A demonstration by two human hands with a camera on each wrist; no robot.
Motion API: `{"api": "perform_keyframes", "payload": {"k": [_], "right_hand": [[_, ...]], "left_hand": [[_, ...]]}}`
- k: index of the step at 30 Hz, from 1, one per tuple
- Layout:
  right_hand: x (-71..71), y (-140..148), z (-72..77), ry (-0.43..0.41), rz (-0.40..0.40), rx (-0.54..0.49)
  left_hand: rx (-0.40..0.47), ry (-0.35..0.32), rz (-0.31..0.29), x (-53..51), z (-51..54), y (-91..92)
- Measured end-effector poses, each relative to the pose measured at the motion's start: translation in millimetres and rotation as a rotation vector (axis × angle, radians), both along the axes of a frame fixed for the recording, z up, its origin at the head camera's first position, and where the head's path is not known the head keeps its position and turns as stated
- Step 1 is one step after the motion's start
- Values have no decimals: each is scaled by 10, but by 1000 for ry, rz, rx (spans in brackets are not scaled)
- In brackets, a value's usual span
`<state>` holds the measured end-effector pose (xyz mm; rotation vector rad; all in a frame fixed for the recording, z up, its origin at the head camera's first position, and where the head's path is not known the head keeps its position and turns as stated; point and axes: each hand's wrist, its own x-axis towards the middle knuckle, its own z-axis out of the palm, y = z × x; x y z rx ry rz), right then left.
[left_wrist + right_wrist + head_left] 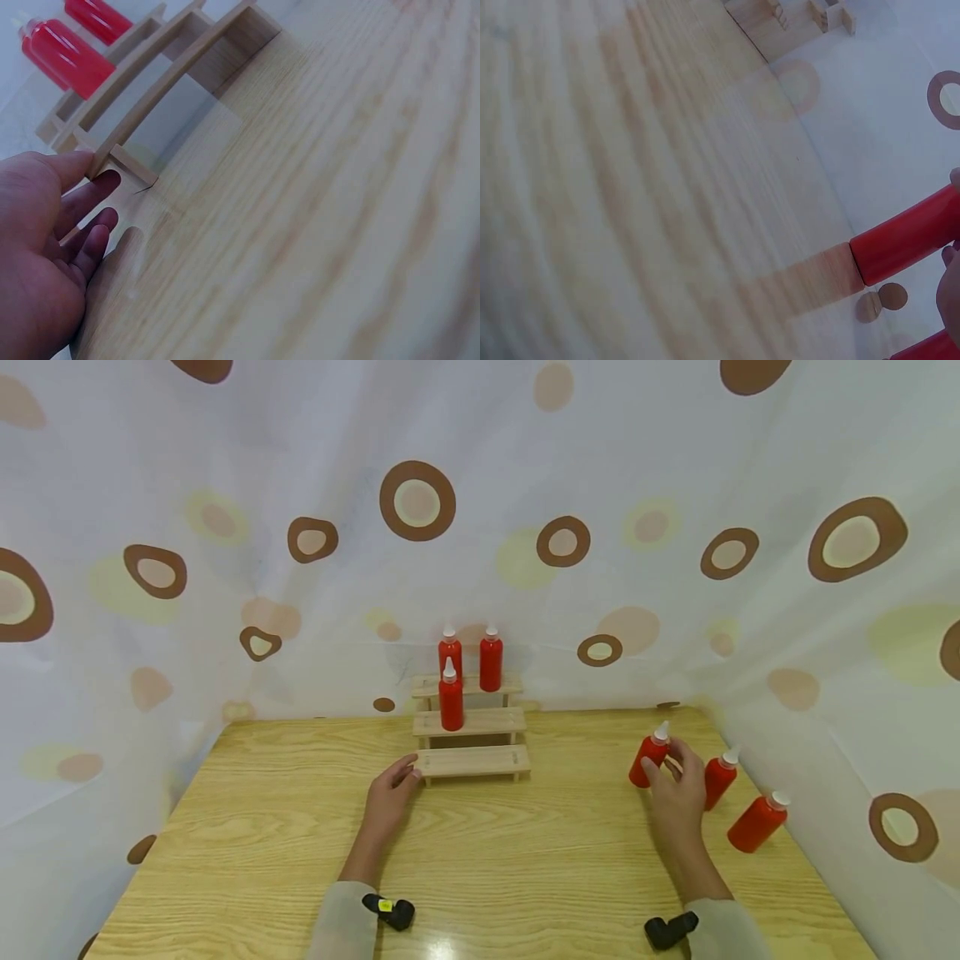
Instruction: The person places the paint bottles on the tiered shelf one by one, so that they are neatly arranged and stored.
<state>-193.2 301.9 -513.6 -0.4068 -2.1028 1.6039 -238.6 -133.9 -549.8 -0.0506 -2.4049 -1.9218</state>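
Observation:
My right hand (pixel 678 789) holds a red squeeze bottle (pixel 642 762) with a white pointed cap, thumb on one side and fingers on the other. The bottle leans slightly; the right wrist view shows its base (pixel 862 262) at or just over the tabletop. My left hand (pixel 390 793) is at the left end of a three-step wooden display stand (pixel 472 762), thumb and forefinger pinching the end of the lowest shelf (pixel 120 139). On the top shelf stand two red bottles (pixel 491 662), and one bottle (pixel 452 702) is on the middle shelf's left part.
Two more red bottles stand right of my right hand: one bottle (pixel 718 783) partly behind it, another bottle (pixel 757 822) nearer the table's right edge. A patterned white sheet (pixel 480 568) hangs behind and beside the wooden table (pixel 525 860).

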Motion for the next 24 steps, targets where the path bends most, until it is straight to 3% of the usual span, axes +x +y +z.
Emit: {"api": "perform_keyframes", "payload": {"k": [3,9,12,19,24], "right_hand": [[-59,2,-28,-8,-2,-32],[-128,-1,-11,-6,-5,-50],[-146,16,-3,-26,-3,-38],[-155,27,0,-58,13,-23],[-146,-22,-18,-47,46,-11]], "left_hand": [[0,-9,6,24,42,14],[-7,-23,-3,139,279,57],[-7,-16,-9,178,335,66],[-8,-5,3,41,62,15],[-2,-6,2,12,9,-3]]}}
